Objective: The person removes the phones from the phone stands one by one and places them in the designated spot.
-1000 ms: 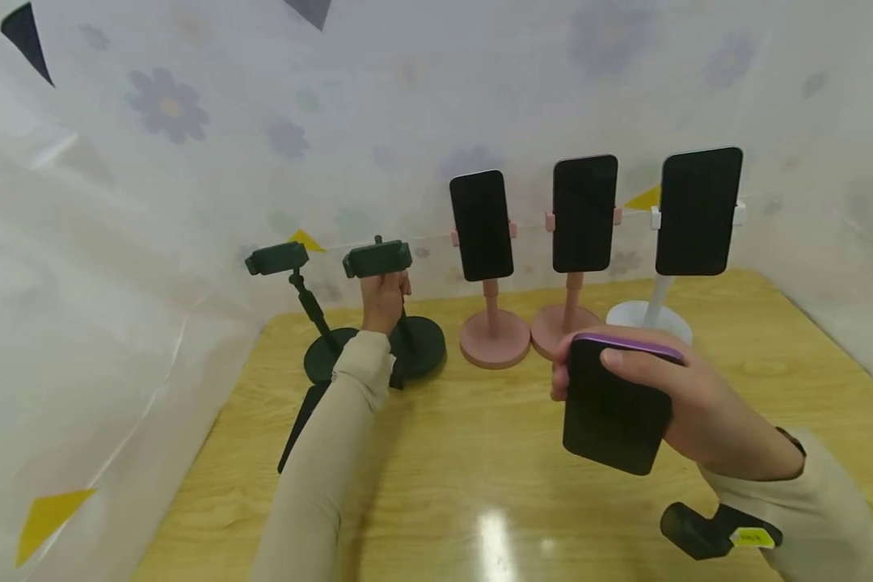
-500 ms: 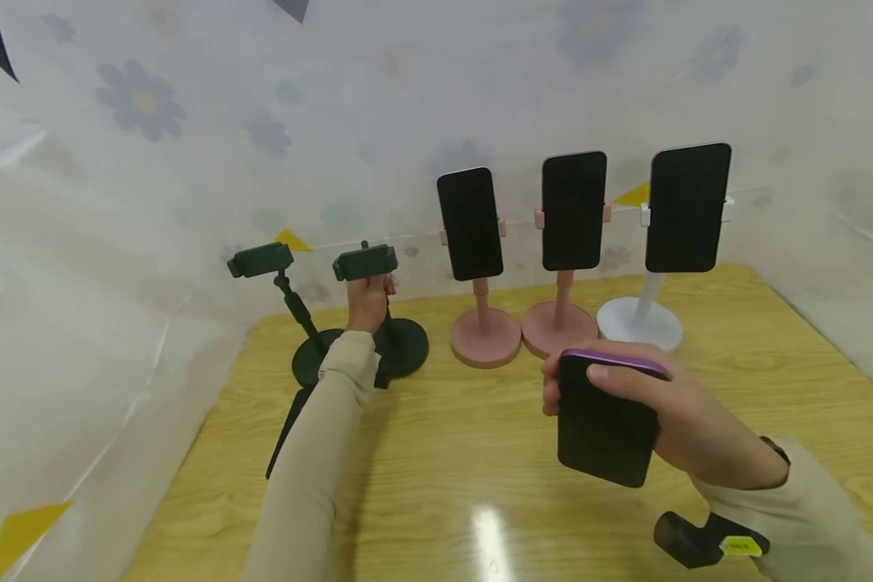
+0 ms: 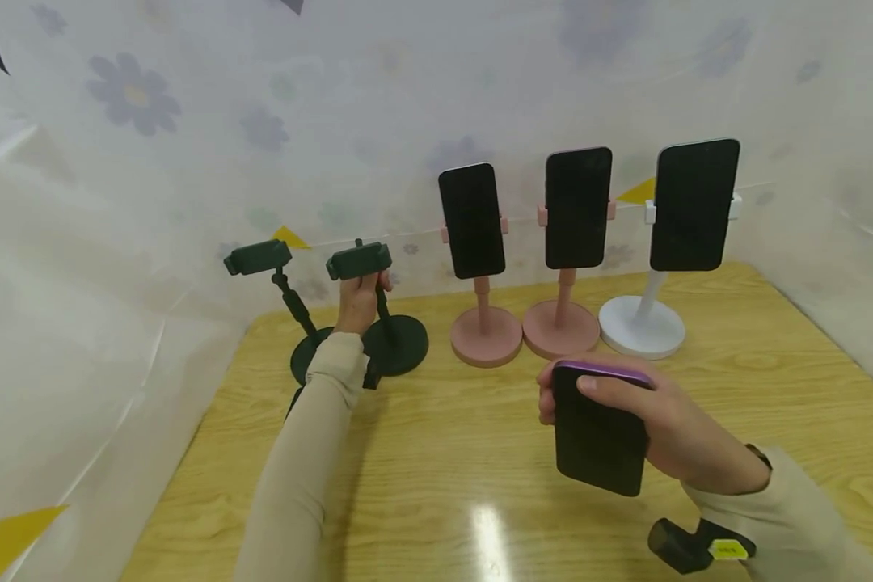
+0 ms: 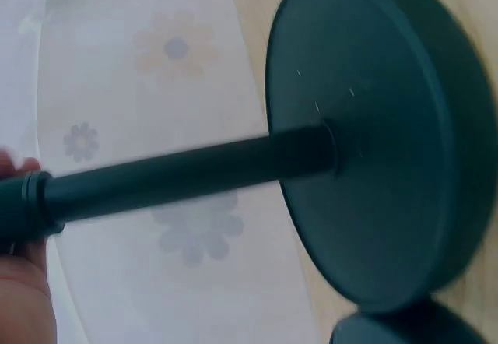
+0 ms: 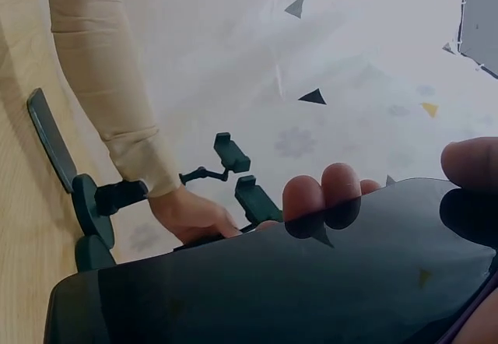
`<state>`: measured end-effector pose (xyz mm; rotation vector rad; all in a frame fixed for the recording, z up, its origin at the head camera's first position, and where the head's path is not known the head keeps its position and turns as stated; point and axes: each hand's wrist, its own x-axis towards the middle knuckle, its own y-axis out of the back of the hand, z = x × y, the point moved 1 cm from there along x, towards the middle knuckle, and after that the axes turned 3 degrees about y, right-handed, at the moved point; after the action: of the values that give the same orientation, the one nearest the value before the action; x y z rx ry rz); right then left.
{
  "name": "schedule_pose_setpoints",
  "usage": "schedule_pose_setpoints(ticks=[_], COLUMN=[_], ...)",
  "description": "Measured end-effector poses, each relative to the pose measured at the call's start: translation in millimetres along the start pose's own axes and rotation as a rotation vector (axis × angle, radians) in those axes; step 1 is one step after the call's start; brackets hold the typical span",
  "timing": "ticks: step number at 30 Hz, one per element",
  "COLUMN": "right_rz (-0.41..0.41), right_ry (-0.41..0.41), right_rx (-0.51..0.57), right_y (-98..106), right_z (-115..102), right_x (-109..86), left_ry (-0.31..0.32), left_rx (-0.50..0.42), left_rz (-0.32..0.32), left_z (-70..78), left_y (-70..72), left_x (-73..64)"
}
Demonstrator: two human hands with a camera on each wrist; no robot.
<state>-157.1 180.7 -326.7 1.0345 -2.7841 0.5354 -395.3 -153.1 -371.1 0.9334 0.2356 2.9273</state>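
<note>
My left hand (image 3: 356, 309) grips the upper post of a dark green phone stand (image 3: 400, 347), just below its clamp. The left wrist view shows the stand's post (image 4: 187, 171) running from the fingers to its round base (image 4: 373, 142). My right hand (image 3: 672, 416) holds a smartphone (image 3: 600, 440) with a black screen and purple edge above the table, its thumb on the screen side. In the right wrist view, fingertips (image 5: 303, 196) curl over this phone's far edge. A second dark green phone stand (image 3: 259, 257) stands left of the gripped one, partly behind my left sleeve.
Two pink stands (image 3: 486, 339) (image 3: 562, 330) and a white stand (image 3: 643, 327) each bear an upright phone along the table's back. Another phone (image 5: 50, 138) lies on the wooden table (image 3: 422, 485) by my left forearm. Flower-patterned sheeting (image 3: 378, 105) hangs behind.
My left forearm has shifted left and now covers most of the lying phone. The gripped stand's clamp has moved slightly left. My right hand has lowered a little with its phone.
</note>
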Motion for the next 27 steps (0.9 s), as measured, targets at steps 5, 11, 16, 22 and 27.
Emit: schedule_pose_setpoints(ticks=[5,11,16,22,27], right_rz=[0.001,-0.027,0.005,0.22,0.285], right_ry=[-0.029,-0.032,-0.105,-0.29,-0.413], right_rx=[-0.004,-0.036,-0.027,-0.275,-0.408], right_y=[2,3,8,14,14], right_z=[5,12,13,28,53], right_x=[1.7,7.9,17.9,53.2,95.9], left_ry=[0.053,0.27,0.36,0.334,0.321], left_rx=[0.22,0.468,0.612,0.657,0.677], left_rz=[-0.041,-0.032,-0.066,-0.091,-0.145], left_z=[6.4,20.4,34.4,59.3,76.7], left_y=[17.2,44.3,67.3,83.9,85.7], left_x=[-8.1,-34.7,-69.7,-99.7,-115.4])
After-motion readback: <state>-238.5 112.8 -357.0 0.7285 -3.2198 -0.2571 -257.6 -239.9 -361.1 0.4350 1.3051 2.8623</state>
